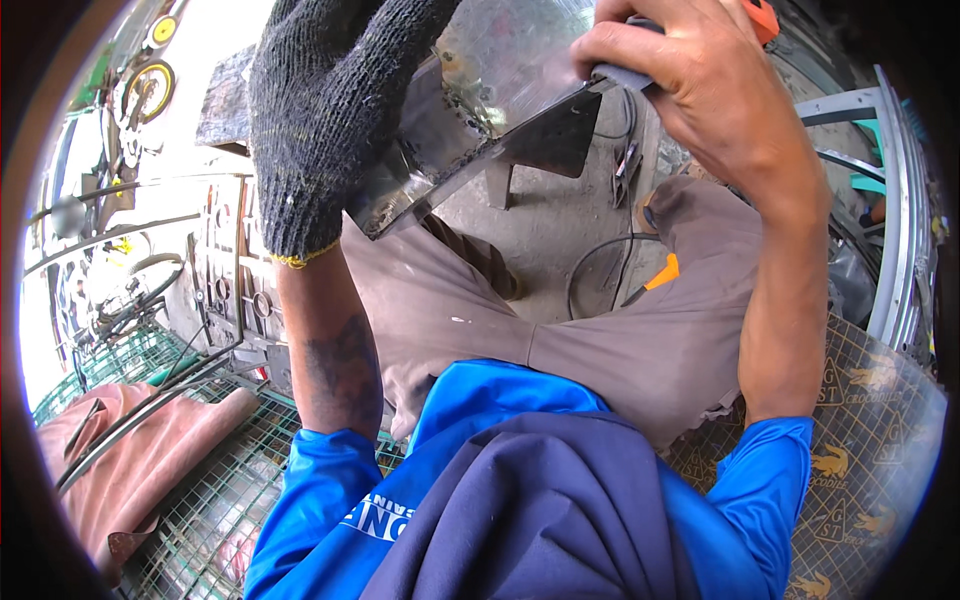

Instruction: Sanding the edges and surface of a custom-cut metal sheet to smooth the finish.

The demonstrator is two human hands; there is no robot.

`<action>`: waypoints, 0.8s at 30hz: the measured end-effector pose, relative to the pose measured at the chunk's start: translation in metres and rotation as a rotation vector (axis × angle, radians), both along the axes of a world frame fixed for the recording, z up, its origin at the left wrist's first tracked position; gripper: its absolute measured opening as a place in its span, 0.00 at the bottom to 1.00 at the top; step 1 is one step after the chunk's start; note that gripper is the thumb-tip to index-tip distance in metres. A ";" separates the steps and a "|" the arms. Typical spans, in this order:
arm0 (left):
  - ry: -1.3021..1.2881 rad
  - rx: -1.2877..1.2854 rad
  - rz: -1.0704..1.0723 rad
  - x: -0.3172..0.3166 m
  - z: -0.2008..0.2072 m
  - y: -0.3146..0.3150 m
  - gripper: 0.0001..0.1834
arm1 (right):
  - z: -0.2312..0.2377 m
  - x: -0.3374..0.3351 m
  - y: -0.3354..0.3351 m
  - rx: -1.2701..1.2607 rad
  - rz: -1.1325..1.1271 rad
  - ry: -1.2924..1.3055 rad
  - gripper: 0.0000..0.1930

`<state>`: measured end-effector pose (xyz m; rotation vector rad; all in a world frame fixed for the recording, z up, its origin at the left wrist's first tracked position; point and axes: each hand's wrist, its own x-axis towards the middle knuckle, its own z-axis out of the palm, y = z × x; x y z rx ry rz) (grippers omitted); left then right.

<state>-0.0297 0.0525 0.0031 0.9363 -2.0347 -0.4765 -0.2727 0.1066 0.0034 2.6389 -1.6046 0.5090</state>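
A shiny sheet-metal piece (pixel 520 60) with bent edges and scorched, rough seams is raised above my lap, partly cut off by the upper edge. My left hand (pixel 320 120), in a dark grey knit glove, is closed at its left side; the fingertips run out of view. My bare right hand (pixel 690 80) is curled round a dark grey tool (pixel 625 76) at the metal's right edge. An orange part (pixel 763 18) shows beyond that hand, and the tool's kind is mostly hidden. A dark triangular plate (pixel 560 135) sticks out below the metal.
An orange-handled tool (pixel 662 272) and a black cable (pixel 580 262) lie on the concrete floor between my legs. A pink cloth (pixel 140 460) rests on green wire mesh (pixel 215 520) at left. A metal frame (pixel 890 220) stands at right, near a patterned brown sheet (pixel 850 450).
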 end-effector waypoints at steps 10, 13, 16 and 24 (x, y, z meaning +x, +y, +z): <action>0.439 0.202 0.018 -0.008 -0.027 -0.008 0.15 | -0.016 -0.010 -0.005 -0.105 0.074 -0.021 0.13; 0.418 0.192 0.031 -0.007 -0.026 -0.008 0.15 | -0.017 -0.014 -0.007 -0.135 0.056 0.010 0.13; 0.412 0.215 0.049 -0.005 -0.028 -0.008 0.15 | -0.018 -0.011 -0.006 -0.164 0.059 -0.012 0.15; 0.376 0.243 0.065 -0.002 -0.027 -0.007 0.15 | -0.027 -0.006 -0.010 -0.142 0.191 -0.248 0.17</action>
